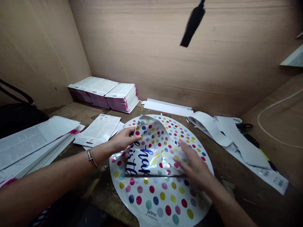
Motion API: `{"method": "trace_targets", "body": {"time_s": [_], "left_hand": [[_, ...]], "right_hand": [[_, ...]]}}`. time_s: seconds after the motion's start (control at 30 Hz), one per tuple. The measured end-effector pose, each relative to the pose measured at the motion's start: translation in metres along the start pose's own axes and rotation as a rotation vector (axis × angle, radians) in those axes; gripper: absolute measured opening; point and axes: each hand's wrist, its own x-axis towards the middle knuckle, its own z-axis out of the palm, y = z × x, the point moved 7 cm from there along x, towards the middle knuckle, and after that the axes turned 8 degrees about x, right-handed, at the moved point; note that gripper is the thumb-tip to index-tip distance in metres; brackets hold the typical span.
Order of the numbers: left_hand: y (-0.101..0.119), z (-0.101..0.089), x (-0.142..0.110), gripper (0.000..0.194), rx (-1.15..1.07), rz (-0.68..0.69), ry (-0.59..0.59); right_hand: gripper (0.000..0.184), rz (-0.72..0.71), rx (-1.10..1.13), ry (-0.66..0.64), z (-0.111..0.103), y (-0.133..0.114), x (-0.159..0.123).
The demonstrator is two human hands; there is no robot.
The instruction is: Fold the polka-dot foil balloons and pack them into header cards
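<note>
A round white foil balloon with coloured dots [168, 209] lies flat on the table in front of me. On top of it rests a second dotted foil balloon [153, 154], partly folded, with blue script lettering on its left part. My left hand [125, 138] pinches the left edge of this folded balloon between thumb and fingers. Across from it, my right hand [195, 162] touches the right side of the folded foil, its fingers stretched out and apart.
Stacked printed cards [104, 93] stand at the back left, with loose cards [100, 129] nearer. A larger stack [35, 145] lies left, near a black bag [20, 116]. At right are a label strip [239, 142] and black-handled scissors [246, 127]. Wooden walls [153, 56] enclose the table.
</note>
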Motion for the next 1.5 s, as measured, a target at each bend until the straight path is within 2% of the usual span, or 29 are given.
{"method": "trace_targets", "body": {"time_s": [0.07, 0.1, 0.13, 0.17, 0.2, 0.23, 0.27, 0.33, 0.37, 0.4, 0.43, 0.47, 0.5, 0.6, 0.67, 0.77, 0.87, 0.97, 1.07, 1.17, 1.3, 1.43, 1.5], "left_hand": [[0.028, 0.008, 0.001, 0.037, -0.062, 0.175, -0.117], [0.044, 0.011, 0.001, 0.036, -0.082, 0.256, -0.164], [0.06, 0.012, 0.001, 0.033, -0.087, 0.331, -0.188], [0.078, 0.01, 0.001, 0.03, -0.066, 0.406, -0.184], [0.095, 0.007, -0.001, 0.027, -0.025, 0.499, -0.148], [0.113, 0.002, -0.004, 0.022, 0.036, 0.614, -0.075], [0.128, -0.005, -0.011, 0.018, 0.122, 0.744, 0.031], [0.144, -0.013, -0.03, 0.012, 0.345, 0.981, 0.264], [0.142, -0.013, -0.04, 0.009, 0.457, 1.062, 0.355], [0.133, -0.01, -0.048, 0.008, 0.563, 1.115, 0.403], [0.119, -0.003, -0.052, 0.009, 0.656, 1.124, 0.397], [0.1, 0.005, -0.055, 0.011, 0.734, 1.117, 0.341], [0.079, 0.017, -0.055, 0.014, 0.82, 1.083, 0.231], [0.014, 0.045, -0.056, 0.022, 0.986, 0.893, -0.122], [-0.009, 0.05, -0.059, 0.024, 0.986, 0.793, -0.21], [-0.017, 0.043, -0.061, 0.023, 0.936, 0.695, -0.172], [-0.014, 0.033, -0.06, 0.02, 0.943, 0.598, -0.061], [-0.013, 0.028, -0.055, 0.015, 0.956, 0.44, 0.046], [-0.015, 0.027, -0.049, 0.017, 0.97, 0.275, 0.142], [-0.017, 0.027, -0.043, 0.014, 0.992, 0.183, 0.218], [-0.017, 0.024, -0.036, 0.01, 0.901, 0.117, 0.288], [-0.015, 0.026, -0.032, 0.015, 0.973, 0.109, 0.271], [-0.014, 0.03, -0.031, 0.024, 1.046, 0.143, 0.236]], "right_hand": [[0.078, 0.001, 0.209, 0.09, -0.035, -0.003, 0.029], [0.077, -0.032, 0.333, 0.057, -0.048, -0.01, 0.042], [0.071, -0.05, 0.429, -0.056, -0.054, -0.019, 0.052], [0.062, -0.072, 0.47, -0.161, -0.06, -0.031, 0.057], [0.051, -0.109, 0.467, -0.179, -0.069, -0.043, 0.058], [0.042, -0.169, 0.409, -0.133, -0.08, -0.055, 0.055], [0.034, -0.259, 0.302, 0.003, -0.093, -0.068, 0.047], [0.021, -0.501, -0.01, 0.386, -0.111, -0.092, 0.012], [0.019, -0.617, -0.172, 0.549, -0.11, -0.1, -0.011], [0.02, -0.708, -0.316, 0.638, -0.1, -0.102, -0.031], [0.022, -0.765, -0.426, 0.651, -0.084, -0.099, -0.047], [0.022, -0.783, -0.495, 0.609, -0.065, -0.09, -0.057], [0.024, -0.771, -0.518, 0.52, -0.046, -0.079, -0.063], [0.033, -0.653, -0.488, 0.166, 0.006, -0.042, -0.073], [0.037, -0.567, -0.425, 0.052, 0.022, -0.028, -0.08], [0.039, -0.449, -0.289, 0.025, 0.022, -0.022, -0.085], [0.03, -0.32, -0.102, -0.011, 0.013, -0.019, -0.079], [0.029, -0.078, 0.07, -0.062, 0.007, -0.007, -0.063], [0.035, 0.154, 0.16, -0.027, 0.004, 0.009, -0.048], [0.038, 0.224, 0.087, 0.081, -0.001, 0.014, -0.037], [0.038, 0.212, -0.181, 0.129, 0.001, 0.011, -0.028], [0.035, 0.195, -0.392, 0.116, 0.006, 0.008, -0.024], [0.034, 0.19, -0.437, 0.098, 0.009, 0.007, -0.022]]}}
